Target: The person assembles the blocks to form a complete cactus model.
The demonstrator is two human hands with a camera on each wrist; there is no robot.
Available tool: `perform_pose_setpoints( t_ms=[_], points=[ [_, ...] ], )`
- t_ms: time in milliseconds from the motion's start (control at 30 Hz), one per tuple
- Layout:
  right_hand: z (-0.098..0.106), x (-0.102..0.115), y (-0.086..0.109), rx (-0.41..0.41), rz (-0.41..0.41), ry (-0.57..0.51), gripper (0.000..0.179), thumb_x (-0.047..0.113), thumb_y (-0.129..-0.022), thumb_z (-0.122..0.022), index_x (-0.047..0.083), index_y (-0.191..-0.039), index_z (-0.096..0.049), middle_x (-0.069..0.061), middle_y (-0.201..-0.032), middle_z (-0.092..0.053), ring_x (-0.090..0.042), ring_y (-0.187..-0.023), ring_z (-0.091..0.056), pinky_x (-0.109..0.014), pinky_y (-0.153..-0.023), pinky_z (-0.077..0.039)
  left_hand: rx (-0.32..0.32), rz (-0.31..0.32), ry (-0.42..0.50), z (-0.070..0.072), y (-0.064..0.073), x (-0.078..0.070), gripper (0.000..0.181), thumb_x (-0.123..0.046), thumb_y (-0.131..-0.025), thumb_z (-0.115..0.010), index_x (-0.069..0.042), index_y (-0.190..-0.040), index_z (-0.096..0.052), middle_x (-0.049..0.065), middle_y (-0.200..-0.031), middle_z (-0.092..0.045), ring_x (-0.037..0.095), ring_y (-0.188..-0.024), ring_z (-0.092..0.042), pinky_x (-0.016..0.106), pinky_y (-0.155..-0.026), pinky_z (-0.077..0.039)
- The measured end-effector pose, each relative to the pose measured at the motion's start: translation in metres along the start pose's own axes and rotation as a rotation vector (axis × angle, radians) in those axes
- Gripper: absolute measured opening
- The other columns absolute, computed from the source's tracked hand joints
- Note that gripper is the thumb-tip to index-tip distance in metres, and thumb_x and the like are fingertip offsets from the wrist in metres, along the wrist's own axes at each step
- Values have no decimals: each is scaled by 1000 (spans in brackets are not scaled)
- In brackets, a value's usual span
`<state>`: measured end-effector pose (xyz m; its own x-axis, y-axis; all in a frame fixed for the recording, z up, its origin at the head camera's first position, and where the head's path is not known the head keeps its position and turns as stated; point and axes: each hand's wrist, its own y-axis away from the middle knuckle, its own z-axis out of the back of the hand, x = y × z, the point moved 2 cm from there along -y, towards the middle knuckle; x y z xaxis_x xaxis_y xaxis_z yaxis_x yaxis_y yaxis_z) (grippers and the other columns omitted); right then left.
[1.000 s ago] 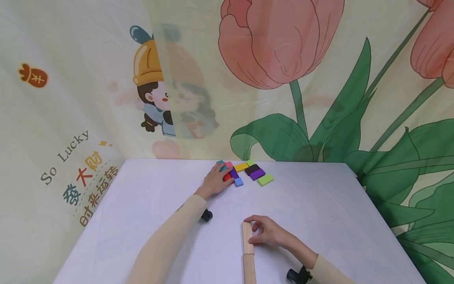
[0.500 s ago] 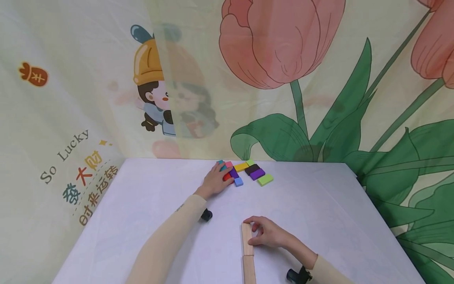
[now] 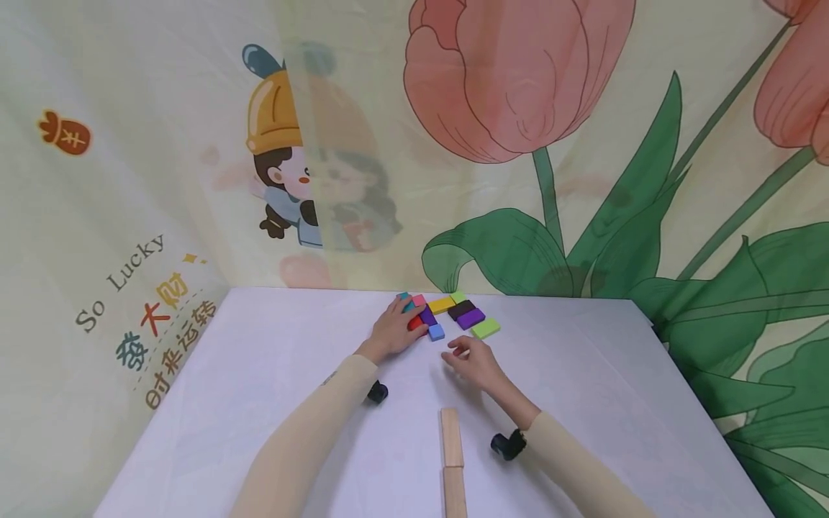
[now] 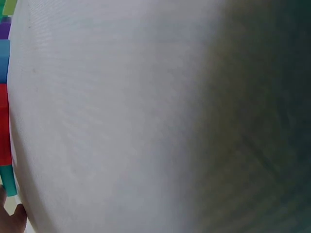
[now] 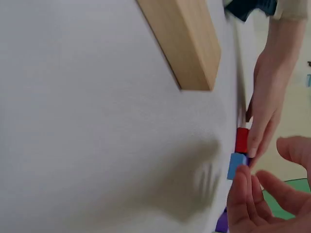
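A cluster of coloured blocks lies at the far edge of the table. My left hand rests on its left end with fingers extended, touching the red block and partly covering the teal block. A blue block sits just beside those fingertips. My right hand hovers in front of the cluster, fingers loosely bent and apart, holding nothing. Closer to me, two plain wooden blocks lie end to end in a line: the farther wooden block and the nearer wooden block, which the frame's bottom edge cuts off.
Right of the blue block lie a yellow block, a black block, a purple block and a lime green block. A printed curtain hangs behind the white table. Both wrists carry a black camera.
My right hand has let go of the farther wooden block and moved away from me, toward the coloured cluster. The wooden blocks stay in line. My left hand has not moved.
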<state>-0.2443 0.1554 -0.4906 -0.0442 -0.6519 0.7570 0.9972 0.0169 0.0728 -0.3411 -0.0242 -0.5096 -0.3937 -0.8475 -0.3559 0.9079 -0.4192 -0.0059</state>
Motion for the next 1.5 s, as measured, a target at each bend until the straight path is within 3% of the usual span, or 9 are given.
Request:
perform_pose_setpoints(
  t_ms=[200, 367, 500, 600, 800, 933, 1267, 1500],
  points=[
    [-10, 8, -37, -61, -55, 75, 42, 25, -90, -68, -1, -123, -61, -15, -107, -65, -24, -93, -59, -36, -81, -54, 0, -13, -11, -3, 0, 0, 58, -50, -96, -49, -26, -148, -40, 10, -161, -24, 35, -151, -15, 51, -118, -25],
    [-14, 9, -49, -37, -104, 129, 46, 28, -89, -68, 2, -127, -60, -14, -111, -64, -25, -93, -58, -36, -81, -53, -9, -24, -11, -3, 0, -2, 58, -49, -95, -50, -26, -147, -41, 11, -160, -26, 35, -150, -16, 51, -118, -26],
    [-14, 7, -53, -41, -97, 149, 42, 27, -89, -69, 4, -123, -64, -14, -111, -65, -25, -95, -59, -36, -81, -52, -17, -37, -10, -2, 2, -4, 57, -48, -96, -50, -24, -147, -43, 12, -159, -28, 36, -150, -18, 50, -117, -27],
    [-13, 4, -52, -55, -92, 98, 37, 24, -86, -72, 4, -116, -65, -13, -108, -64, -25, -95, -58, -35, -81, -52, -9, -38, -10, -1, 3, -5, 57, -48, -96, -50, -25, -147, -43, 12, -159, -27, 37, -150, -18, 51, -117, -28],
    [-7, -6, -52, -51, -96, -186, 22, 14, -84, -75, 3, -101, -67, -12, -95, -67, -20, -83, -62, -27, -75, -56, 2, -28, 2, -2, 3, -5, 57, -48, -96, -50, -25, -147, -42, 11, -160, -26, 36, -150, -16, 52, -116, -27],
    [4, -10, -46, 37, -62, -244, 17, 9, -85, -73, 3, -101, -70, -11, -91, -68, -15, -74, -62, -24, -69, -56, 7, -19, -4, -5, 2, -3, 58, -50, -95, -50, -26, -148, -40, 10, -160, -25, 35, -150, -15, 52, -117, -27],
    [17, -13, -1, 338, 95, -107, 13, 11, -86, -71, 4, -97, -73, -7, -92, -71, -12, -76, -59, -22, -68, -53, -9, -14, -11, -6, -2, 2, 59, -51, -95, -49, -27, -148, -40, 9, -161, -24, 34, -151, -15, 50, -118, -25],
    [12, -16, 15, 409, 140, -83, 12, 10, -86, -71, 3, -97, -73, -7, -94, -71, -13, -75, -58, -24, -69, -54, -11, -14, -5, -4, -3, 4, 58, -51, -95, -49, -27, -148, -40, 9, -161, -25, 33, -151, -15, 50, -118, -26]
  ],
)
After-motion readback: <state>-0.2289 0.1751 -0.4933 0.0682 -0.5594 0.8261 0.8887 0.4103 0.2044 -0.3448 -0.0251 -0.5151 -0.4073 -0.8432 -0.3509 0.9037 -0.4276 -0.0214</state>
